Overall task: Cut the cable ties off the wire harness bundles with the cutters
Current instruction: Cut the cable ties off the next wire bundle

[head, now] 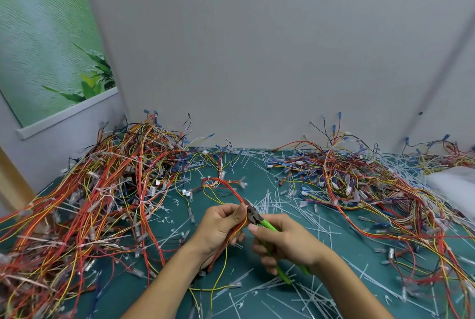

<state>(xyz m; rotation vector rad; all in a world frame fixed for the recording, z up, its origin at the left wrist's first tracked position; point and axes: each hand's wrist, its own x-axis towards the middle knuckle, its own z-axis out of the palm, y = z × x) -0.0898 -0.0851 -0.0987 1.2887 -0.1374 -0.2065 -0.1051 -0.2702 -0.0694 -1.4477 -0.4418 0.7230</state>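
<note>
My left hand (222, 226) grips a thin wire harness bundle (232, 191) of red, orange and yellow wires, which arcs up and away over the green mat. My right hand (284, 243) holds green-handled cutters (267, 225), fingers curled round the handles. The cutters' dark jaws sit right against the bundle beside my left thumb. Whether a cable tie lies between the jaws is too small to tell.
A big heap of tangled harnesses (102, 190) fills the left side, and another heap (359, 185) spreads along the right. Cut white cable ties (272, 203) litter the green mat (257, 280). A white bag (455, 185) lies at the far right. A grey wall stands behind.
</note>
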